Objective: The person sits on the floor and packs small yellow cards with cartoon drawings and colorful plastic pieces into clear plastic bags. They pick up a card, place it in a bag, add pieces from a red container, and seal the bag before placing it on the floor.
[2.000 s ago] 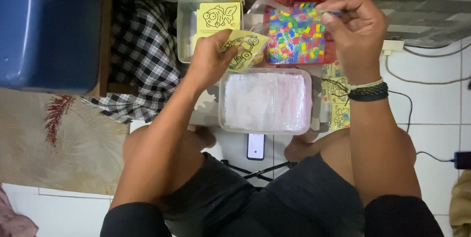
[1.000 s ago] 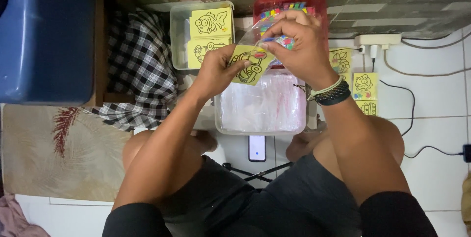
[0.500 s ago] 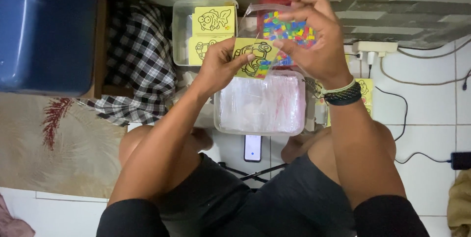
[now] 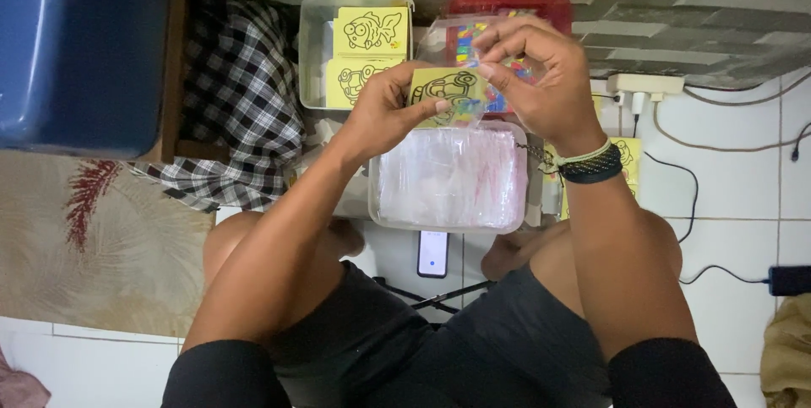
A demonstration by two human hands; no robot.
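Centre frame, my left hand [image 4: 384, 116] pinches a yellow picture card [image 4: 443, 87]; my right hand [image 4: 541, 78] grips what looks like a clear sleeve [image 4: 481, 108] at its edge. Card seems only partly in; more cards [image 4: 370, 32] wait upper centre.

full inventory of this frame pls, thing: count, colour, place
yellow picture card: 1, yellow with black line drawing, held in both hands
clear tub of cards: 1, clear, holds two yellow cards, top centre
red tray: 1, red, multicoloured small pieces, behind the hands
tub of plastic sleeves: 1, clear, in front of the knees
phone: 1, white screen, on the floor between the legs
checked cloth: 1, black and white, left
blue bin: 1, blue, top left
power strip: 1, white, right
left hand: 1, grips the card
right hand: 1, wristbands, fingers pinching at the card's top edge
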